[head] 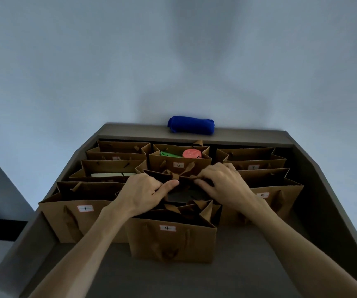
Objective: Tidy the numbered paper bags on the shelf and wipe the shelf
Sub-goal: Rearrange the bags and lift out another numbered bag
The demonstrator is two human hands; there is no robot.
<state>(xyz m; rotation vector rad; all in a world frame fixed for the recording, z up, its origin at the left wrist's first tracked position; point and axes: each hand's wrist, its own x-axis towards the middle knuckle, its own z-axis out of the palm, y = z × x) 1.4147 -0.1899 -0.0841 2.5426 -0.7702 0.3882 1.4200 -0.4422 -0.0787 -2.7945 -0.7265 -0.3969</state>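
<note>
I am seeing a pale wall (87, 61) rising behind everything, with a soft shadow lying across its middle. A green item (169, 154) and a round pink lid (191, 153) are sitting side by side. A flat pale green item (113, 175) is lying further left.

Both bare forearms reach toward twelve o'clock; left hand (144, 191) and right hand (224, 183) nearly meet, fingers curled, thumbs pinching
</note>
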